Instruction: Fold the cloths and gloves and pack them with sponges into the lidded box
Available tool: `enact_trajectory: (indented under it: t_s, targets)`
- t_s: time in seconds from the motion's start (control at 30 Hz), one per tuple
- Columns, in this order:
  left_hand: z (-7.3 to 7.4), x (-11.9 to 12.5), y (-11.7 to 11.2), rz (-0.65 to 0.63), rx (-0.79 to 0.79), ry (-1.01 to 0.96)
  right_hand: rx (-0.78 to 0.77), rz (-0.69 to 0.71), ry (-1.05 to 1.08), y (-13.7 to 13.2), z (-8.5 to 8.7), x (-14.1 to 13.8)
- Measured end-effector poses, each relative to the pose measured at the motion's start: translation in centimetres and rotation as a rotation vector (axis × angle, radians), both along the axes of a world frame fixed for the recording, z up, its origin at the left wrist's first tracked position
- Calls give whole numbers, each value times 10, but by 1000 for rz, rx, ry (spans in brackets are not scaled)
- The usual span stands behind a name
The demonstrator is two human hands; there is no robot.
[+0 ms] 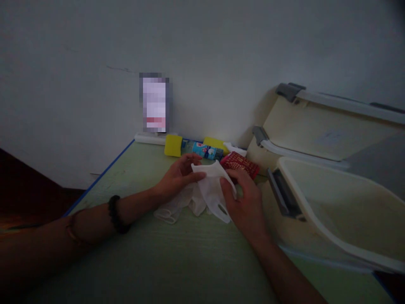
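My left hand and my right hand both pinch a white face mask just above the green table. The left fingers grip its upper left edge. The right thumb and fingers hold its right side near the ear loop. More white fabric, possibly another mask, lies crumpled on the table under and left of the held one. A dark bead bracelet sits on my left wrist.
Along the wall stand two yellow sponges, a small blue-labelled bottle and a red patterned packet. An open cream plastic storage box with its lid raised fills the right side. A blurred upright card leans on the wall.
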State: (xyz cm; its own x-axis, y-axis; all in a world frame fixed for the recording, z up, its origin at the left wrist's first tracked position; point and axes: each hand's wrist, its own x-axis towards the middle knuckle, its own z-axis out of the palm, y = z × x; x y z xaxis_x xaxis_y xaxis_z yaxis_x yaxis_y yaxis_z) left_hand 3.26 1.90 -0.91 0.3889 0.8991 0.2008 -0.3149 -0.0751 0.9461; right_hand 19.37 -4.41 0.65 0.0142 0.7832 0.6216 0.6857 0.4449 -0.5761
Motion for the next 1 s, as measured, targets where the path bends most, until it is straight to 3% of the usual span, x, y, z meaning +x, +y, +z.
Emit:
enact_trajectory:
  t_s: [0.1, 0.43, 0.7, 1.0]
  targets:
    - [3, 0, -3, -46, -14, 84, 56, 26, -102, -1, 1, -1]
    - [4, 0, -9, 89, 190, 204, 61, 153, -215, -5, 0, -7]
    - [2, 0, -13, -123, 105, 97, -25, 83, -223, 0, -1, -2]
    - [2, 2, -10, 103, 201, 144, -89, 224, -258, -4, -4, -9]
